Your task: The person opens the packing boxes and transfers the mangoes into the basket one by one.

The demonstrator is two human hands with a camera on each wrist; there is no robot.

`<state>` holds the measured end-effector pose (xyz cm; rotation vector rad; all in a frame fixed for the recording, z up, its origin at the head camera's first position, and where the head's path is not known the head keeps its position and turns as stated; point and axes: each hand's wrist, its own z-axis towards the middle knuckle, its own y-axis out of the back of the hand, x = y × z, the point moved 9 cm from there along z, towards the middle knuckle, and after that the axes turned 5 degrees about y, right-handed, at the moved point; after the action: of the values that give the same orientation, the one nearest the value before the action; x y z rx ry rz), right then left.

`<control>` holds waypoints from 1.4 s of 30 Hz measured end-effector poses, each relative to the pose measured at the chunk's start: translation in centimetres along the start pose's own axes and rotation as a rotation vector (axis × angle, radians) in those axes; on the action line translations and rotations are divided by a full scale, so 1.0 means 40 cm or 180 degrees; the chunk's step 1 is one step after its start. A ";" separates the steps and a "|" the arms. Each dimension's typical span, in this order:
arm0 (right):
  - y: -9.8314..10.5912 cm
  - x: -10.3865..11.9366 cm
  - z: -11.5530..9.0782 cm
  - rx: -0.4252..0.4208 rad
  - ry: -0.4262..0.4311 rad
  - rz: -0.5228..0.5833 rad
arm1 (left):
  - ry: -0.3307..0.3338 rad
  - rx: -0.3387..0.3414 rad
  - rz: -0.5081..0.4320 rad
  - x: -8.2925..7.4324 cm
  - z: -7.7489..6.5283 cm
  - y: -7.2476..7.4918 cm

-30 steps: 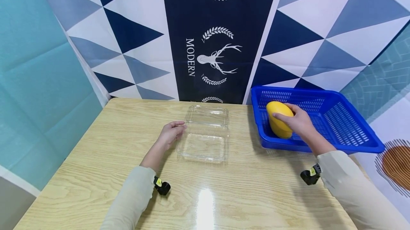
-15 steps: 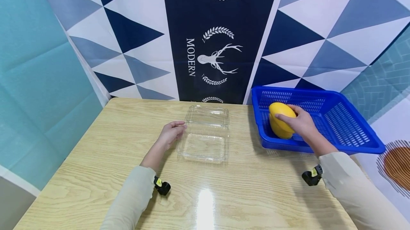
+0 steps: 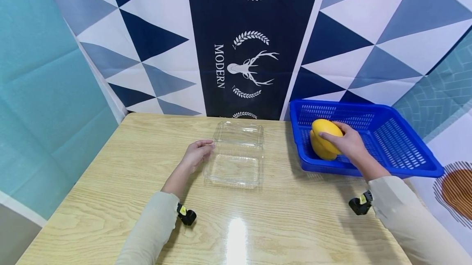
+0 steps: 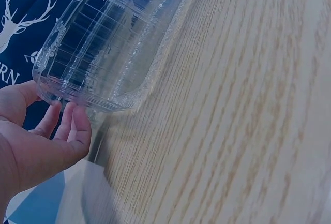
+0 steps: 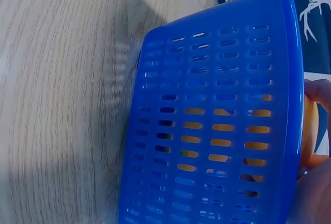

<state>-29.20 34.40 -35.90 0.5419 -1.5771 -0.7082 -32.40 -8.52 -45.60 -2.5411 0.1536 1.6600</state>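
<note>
A clear plastic clamshell container (image 3: 236, 166) lies opened out on the wooden table. My left hand (image 3: 197, 156) is at its left edge; in the left wrist view, that hand's curled fingers (image 4: 77, 125) pinch the container's rim. My right hand (image 3: 346, 140) reaches into a blue plastic basket (image 3: 402, 166) and grips a smooth yellow mango (image 3: 326, 130), thumb across its near side. Another yellow mango (image 3: 318, 148) shows just below it, partly covered. In the right wrist view the basket wall hides most of the yellow fruit (image 5: 222, 127), which shows through the slots.
The basket stands at the table's (image 3: 121, 199) right rear, overhanging its right side. A patterned cloth (image 3: 254, 52) with a deer print hangs right behind the table. Small black cameras (image 3: 187, 216) are strapped to both wrists. Bright light reflects off the table's front middle.
My right hand has shifted slightly right and down, tilting the upper mango away from the one below, which now shows more on the left. My left hand and the container have stayed put.
</note>
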 end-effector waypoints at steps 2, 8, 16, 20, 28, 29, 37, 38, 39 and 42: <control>0.001 -0.005 0.002 -0.0006 -0.0015 0.0012 | -0.0018 -0.0021 -0.0012 0.004 0.005 0.001; 0.006 -0.012 0.003 0.0008 -0.0014 0.0043 | -0.0071 -0.0087 0.0008 0.007 0.009 0.004; 0.018 -0.021 0.001 -0.0049 -0.0039 0.0023 | -0.0069 -0.0088 -0.0012 0.006 0.009 0.004; 0.022 -0.029 0.001 -0.0063 -0.0073 0.0039 | -0.0067 -0.0072 -0.0015 0.006 0.008 0.004; 0.027 -0.040 0.002 -0.0062 -0.0087 0.0058 | -0.0059 -0.0057 -0.0039 0.009 0.010 0.002; 0.026 -0.041 0.002 -0.0061 -0.0092 0.0061 | -0.0056 -0.0063 -0.0044 0.009 0.010 0.003; 0.032 -0.048 0.002 -0.0103 -0.0106 0.0048 | -0.0073 -0.0092 -0.0021 0.010 0.009 0.006; 0.033 -0.049 0.002 -0.0107 -0.0107 0.0044 | -0.0073 -0.0091 -0.0023 0.010 0.009 0.006; 0.034 -0.051 0.002 -0.0110 -0.0109 0.0044 | -0.0072 -0.0093 -0.0030 0.011 0.010 0.006; 0.038 -0.056 0.004 -0.0116 -0.0122 0.0034 | -0.0058 -0.0053 -0.0035 0.000 -0.003 0.001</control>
<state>-28.99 37.04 -36.39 0.4952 -1.5986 -0.7416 -32.29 -8.58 -45.54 -2.5333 0.1249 1.6869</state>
